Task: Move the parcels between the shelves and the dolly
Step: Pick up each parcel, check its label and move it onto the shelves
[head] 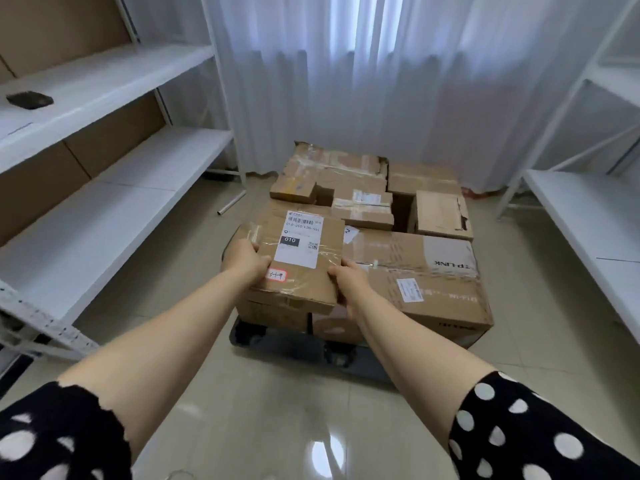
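Far to the left of the grip, a white shelving unit (104,81) is installed; a small dark object (29,99) lies on its upper board. A pale tube (231,202) lies on the floor, left of and beyond the grip.

The left hand (247,259) is curled round the left edge of a flat cardboard parcel (304,285), with the thumb laid on the top face. The parcel is held between both hands over the near left corner of the load on the dolly (287,344); whether it rests on the cartons beneath cannot be determined. A white shipping label (299,242), printed with a barcode and the figure 010, is fixed to the top face between the hands. A small red-edged sticker (276,275) is placed just beside the left thumb.

The right hand (348,280) is curled round the near right corner of the same parcel.

Beyond the grip, smaller taped cartons (360,209) are packed together, backed by a white curtain (381,81). Directly right of the grip, a large TP-LINK carton (422,282) is loaded on the dolly. Far to the right, a second white shelving unit (581,216) is installed.
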Tool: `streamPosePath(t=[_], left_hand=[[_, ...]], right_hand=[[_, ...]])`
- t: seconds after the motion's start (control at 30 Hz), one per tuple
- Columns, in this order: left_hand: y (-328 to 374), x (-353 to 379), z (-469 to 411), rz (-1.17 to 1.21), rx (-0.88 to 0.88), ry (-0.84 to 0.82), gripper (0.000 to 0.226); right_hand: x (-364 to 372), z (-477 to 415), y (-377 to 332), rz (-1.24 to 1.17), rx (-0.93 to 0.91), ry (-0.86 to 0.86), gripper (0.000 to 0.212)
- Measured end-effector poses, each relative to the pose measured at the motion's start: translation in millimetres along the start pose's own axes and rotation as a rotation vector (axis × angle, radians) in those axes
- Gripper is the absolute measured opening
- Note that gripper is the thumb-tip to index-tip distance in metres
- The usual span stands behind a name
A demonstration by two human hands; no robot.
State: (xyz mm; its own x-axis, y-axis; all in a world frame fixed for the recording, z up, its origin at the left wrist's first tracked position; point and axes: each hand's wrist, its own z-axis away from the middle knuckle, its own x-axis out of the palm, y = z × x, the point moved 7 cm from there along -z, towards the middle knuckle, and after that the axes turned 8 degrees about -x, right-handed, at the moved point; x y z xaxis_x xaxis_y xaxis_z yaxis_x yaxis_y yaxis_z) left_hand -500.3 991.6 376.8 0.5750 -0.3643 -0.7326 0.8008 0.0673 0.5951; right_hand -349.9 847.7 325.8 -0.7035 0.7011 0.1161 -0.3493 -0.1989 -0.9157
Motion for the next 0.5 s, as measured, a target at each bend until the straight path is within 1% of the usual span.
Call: streamPosePath(t=[0.13, 0.23, 0.3, 0.43, 0.5], left_hand=[[47.2, 20.0, -58.4, -0.014, 0.054, -0.082, 0.025], [88.9, 50.8, -84.1, -0.004, 0.077, -0.163, 0.026], [115.3, 75.6, -98.3, 0.010, 0.082, -0.199, 0.025], [168.1, 129.4, -129.8, -0.045, 0.085, -0.226, 0.027], [192.6, 157.5, -142.3, -0.067, 0.080, -0.231, 0.022]], right_hand=[[-3.4, -46.5, -22.1, 0.062, 0.007, 0.075, 0.046], [-30.6, -81.2, -32.5, -0.005, 0.021, 0.137, 0.051], [-53.4, -105.7, -39.0, -0.061, 0.015, 0.159, 0.051], [-97.8, -166.4, -44.7, -0.107, 0.045, 0.171, 0.050], [-121.5, -200.8, -36.5, -0.108, 0.094, 0.178, 0.043]])
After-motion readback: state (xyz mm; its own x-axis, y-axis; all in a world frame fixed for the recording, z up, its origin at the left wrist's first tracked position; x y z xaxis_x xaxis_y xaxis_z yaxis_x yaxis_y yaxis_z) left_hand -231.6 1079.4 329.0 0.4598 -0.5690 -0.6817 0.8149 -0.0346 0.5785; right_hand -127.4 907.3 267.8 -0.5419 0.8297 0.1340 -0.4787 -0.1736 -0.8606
